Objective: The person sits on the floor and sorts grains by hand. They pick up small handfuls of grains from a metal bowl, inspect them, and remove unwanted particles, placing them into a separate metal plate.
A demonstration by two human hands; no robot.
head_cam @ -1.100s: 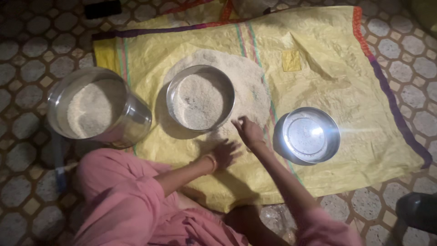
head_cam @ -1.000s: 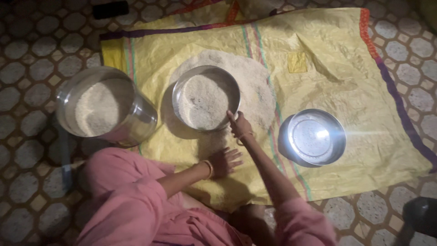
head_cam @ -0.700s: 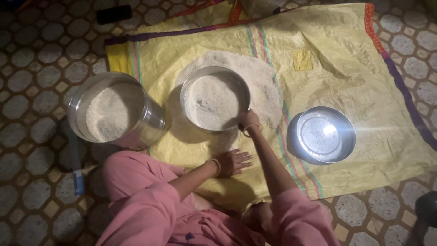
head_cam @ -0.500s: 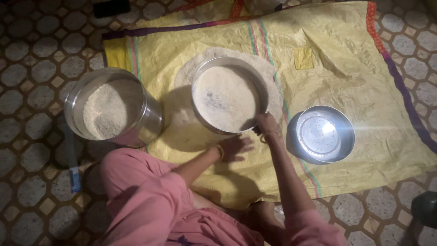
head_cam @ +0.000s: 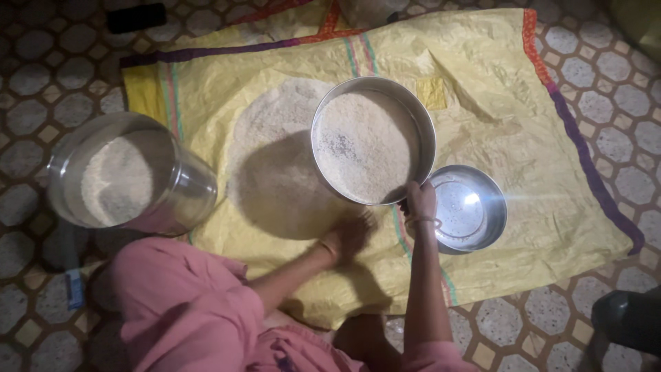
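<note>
Right hand [head_cam: 421, 201] has its grip clamped on the near rim of the round steel sieve [head_cam: 372, 140], full of grain, lifted above the yellow sack [head_cam: 496, 117]. Left hand [head_cam: 351, 234] lies flat and released just beside it, on the grain pile [head_cam: 275, 158].

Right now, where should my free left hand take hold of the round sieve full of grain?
Grip the sieve by its upright metal wall on the left, opposite the right hand pinching the near-right rim. It is lifted over the grain pile, so a second hold would steady it.
</note>
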